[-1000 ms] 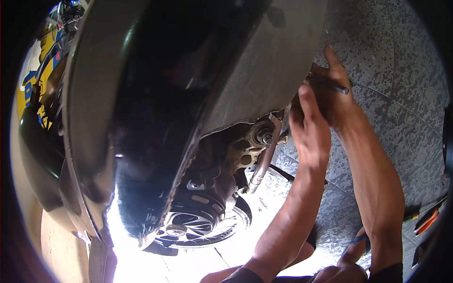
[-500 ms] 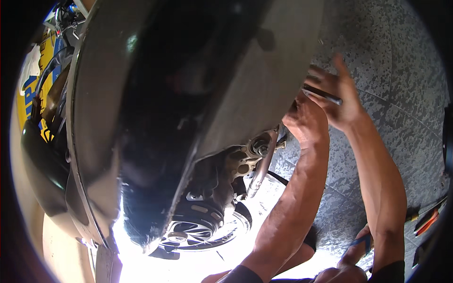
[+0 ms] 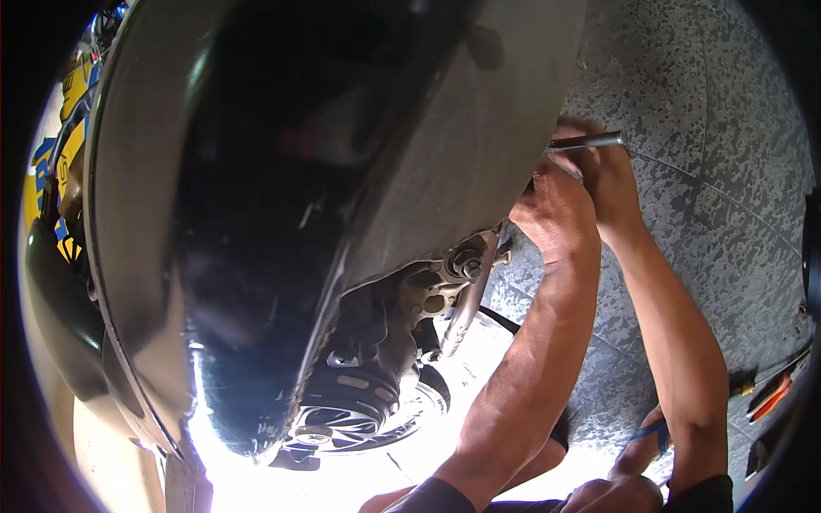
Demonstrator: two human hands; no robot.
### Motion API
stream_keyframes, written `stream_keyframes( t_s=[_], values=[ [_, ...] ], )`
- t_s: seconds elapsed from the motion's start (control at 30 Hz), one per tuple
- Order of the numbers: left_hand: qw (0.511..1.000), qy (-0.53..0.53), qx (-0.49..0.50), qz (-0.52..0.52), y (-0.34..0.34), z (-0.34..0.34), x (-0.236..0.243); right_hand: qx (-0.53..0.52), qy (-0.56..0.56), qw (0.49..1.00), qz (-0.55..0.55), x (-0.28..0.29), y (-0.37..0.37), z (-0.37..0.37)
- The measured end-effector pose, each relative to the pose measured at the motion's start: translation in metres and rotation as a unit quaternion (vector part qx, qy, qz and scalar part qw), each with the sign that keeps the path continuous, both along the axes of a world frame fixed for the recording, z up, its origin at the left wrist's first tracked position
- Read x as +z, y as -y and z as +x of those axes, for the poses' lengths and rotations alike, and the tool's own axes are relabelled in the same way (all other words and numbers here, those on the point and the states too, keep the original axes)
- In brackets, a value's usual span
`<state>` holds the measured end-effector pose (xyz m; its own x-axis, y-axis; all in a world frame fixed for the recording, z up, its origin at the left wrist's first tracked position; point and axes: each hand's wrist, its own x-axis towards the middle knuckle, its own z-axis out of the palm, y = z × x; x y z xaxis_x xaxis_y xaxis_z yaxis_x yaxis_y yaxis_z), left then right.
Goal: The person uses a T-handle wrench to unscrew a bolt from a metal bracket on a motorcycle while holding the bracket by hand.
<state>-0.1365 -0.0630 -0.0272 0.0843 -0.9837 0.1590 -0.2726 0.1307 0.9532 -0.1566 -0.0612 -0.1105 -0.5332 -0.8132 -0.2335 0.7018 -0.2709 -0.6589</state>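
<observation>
A large, dark glossy body panel (image 3: pixel 274 214) of what looks like a motorbike or scooter fills the middle. At its right edge my left hand (image 3: pixel 556 209) is closed, its fingertips hidden behind the panel; what they grip does not show. Just beyond it my right hand (image 3: pixel 614 184) curls its blurred fingers around a slim metal rod (image 3: pixel 594 141), which looks like a tool handle. The rod points right, almost level, its left end by the panel edge. Below the hands, a bolt with a nut (image 3: pixel 468 267) sits beside a metal tube (image 3: pixel 469 312).
A spoked wheel (image 3: pixel 363 423) shows under the panel in bright light. Grey speckled floor tiles (image 3: pixel 710 239) stretch along the right. An orange-handled tool (image 3: pixel 771 398) lies at the lower right. Yellow and blue printed material (image 3: pixel 68 171) stands at the far left.
My right hand has gone from spread fingers to curled ones around the rod. The rod's right end has swung upward. My left hand stays in place; the view has shifted slightly.
</observation>
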Motion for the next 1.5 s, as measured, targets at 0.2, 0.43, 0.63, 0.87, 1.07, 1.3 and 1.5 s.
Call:
stream_keyframes(
  t_s=[0.2,0.43,0.63,0.87,1.07,1.3,1.5],
  values=[
    [0.993,0.048,-0.024,0.106,0.003,0.004,0.003,-0.016,-0.286,0.958,0.013,0.005,-0.014,-0.007],
    [0.992,-0.046,-0.064,0.101,0.011,0.009,0.002,0.2,-0.084,0.976,-0.003,0.007,-0.008,-0.038],
    [0.973,0.216,-0.035,-0.074,0.019,0.024,-0.02,0.246,-0.11,0.963,0.018,0.012,-0.015,-0.028],
    [0.96,0.237,-0.047,-0.14,0.014,0.017,-0.014,-0.083,-0.444,0.891,-0.052,0.003,-0.011,-0.017],
    [0.98,0.198,-0.01,-0.033,0.01,0.014,-0.005,0.079,-0.24,0.967,-0.017,0.007,-0.001,-0.03],
    [0.989,-0.086,-0.082,0.087,0.008,0.014,0.004,0.24,0.035,0.97,-0.028,0.015,-0.004,-0.041],
    [0.99,0.024,-0.023,0.138,0.015,0.019,0.005,0.158,0.166,0.973,0.04,0.043,0.007,-0.019]
  ],
)
